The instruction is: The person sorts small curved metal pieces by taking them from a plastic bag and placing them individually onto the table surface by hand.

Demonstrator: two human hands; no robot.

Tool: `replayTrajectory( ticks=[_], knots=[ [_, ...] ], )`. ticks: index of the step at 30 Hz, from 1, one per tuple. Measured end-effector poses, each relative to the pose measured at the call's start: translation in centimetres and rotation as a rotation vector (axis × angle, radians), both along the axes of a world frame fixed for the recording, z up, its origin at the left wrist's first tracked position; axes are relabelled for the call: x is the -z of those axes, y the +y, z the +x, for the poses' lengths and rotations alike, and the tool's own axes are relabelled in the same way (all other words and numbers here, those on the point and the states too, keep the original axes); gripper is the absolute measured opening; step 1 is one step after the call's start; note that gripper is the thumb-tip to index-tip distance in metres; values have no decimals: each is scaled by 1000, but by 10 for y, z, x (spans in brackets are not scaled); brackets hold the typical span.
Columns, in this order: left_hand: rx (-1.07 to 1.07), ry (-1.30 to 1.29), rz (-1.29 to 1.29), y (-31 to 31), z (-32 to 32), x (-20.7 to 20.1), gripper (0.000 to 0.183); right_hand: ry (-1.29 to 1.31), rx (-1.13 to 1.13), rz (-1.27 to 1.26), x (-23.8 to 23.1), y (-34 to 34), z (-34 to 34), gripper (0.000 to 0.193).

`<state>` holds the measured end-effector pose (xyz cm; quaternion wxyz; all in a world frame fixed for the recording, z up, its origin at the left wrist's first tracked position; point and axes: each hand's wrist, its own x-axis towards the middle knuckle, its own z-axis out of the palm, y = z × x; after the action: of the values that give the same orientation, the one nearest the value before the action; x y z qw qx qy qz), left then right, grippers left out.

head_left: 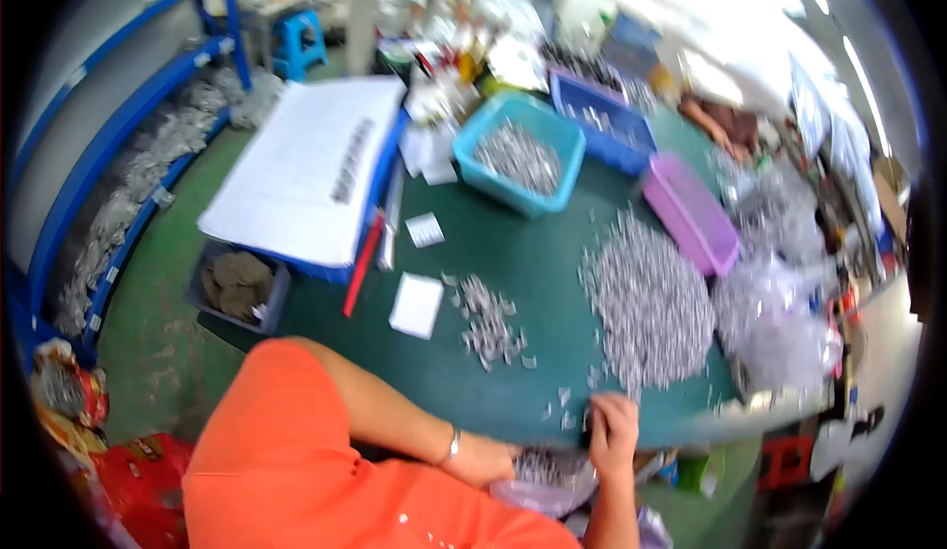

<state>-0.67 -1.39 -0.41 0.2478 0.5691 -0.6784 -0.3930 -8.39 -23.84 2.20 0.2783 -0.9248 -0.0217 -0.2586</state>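
Observation:
Below the table's near edge, my left hand point(481, 458) grips the rim of a clear plastic bag point(552, 495) with small grey metal pieces point(538, 465) inside. My right hand point(614, 429) is at the table edge to the right of the bag, its fingers curled closed; a small dark patch shows by its fingertips, and what they hold is hidden. Several loose pieces point(566, 419) lie just left of it. Beyond my right hand spreads a large heap of the same grey pieces point(651, 302). A smaller pile point(488, 324) sits left of the heap.
On the green table point(395, 391) are a white card point(416, 304), a red stick point(365, 263) and a stack of white sheets point(306, 169). Farther back stand a teal basin point(473, 179), a blue bin point(631, 154) and a pink tray point(691, 214). Plastic bags point(784, 322) crowd the right; another person's arm point(715, 127) shows behind.

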Motion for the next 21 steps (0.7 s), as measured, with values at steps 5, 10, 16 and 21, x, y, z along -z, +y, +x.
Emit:
replayTrajectory(
  ticks=[5,10,16,21],
  knots=[
    [-50,-50,82,11,8,-1,23,-1,-30,79,-6,-12,2,16],
    [-74,-10,-19,15,10,3,24,83,229,257,-5,-21,-21,12],
    [-71,34,19,15,7,0,23,182,21,153,0,-4,-26,19],
    [-103,28,10,16,6,-4,17,247,-126,120,-2,-13,-34,19]
  ],
)
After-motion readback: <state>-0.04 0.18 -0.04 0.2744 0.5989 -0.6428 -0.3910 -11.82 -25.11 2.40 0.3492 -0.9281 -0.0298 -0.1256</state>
